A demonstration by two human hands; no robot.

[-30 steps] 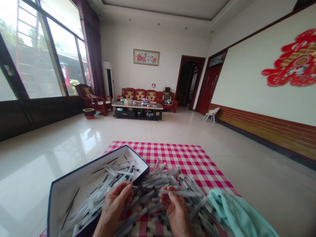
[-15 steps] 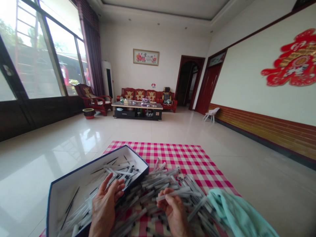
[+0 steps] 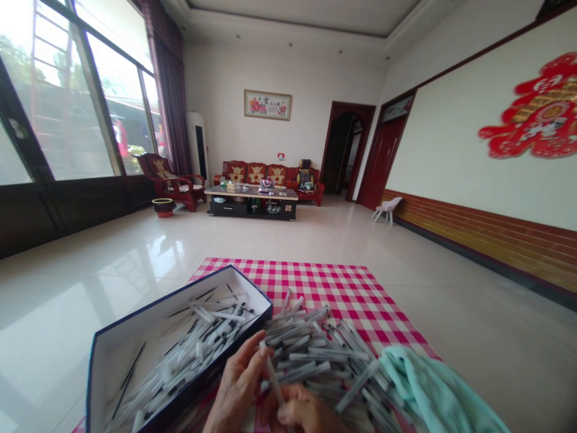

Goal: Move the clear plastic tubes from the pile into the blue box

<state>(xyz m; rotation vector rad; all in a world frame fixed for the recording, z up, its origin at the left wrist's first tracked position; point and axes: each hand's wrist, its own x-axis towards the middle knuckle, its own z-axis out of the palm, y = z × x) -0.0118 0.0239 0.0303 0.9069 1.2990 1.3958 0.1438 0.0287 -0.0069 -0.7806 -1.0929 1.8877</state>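
The scene is viewed by a single camera worn on the person's head, faced forward and tilted downward, so that the left hand and right hand are seen close up, from above and behind, at the bottom edge. The blue-rimmed white rectangular box and the crumpled mint-green fabric cloth are taken in at near range, both cut off by the lower edge. By the wide view the room's depth is also covered, to the red wooden sofa, shown small and far off.
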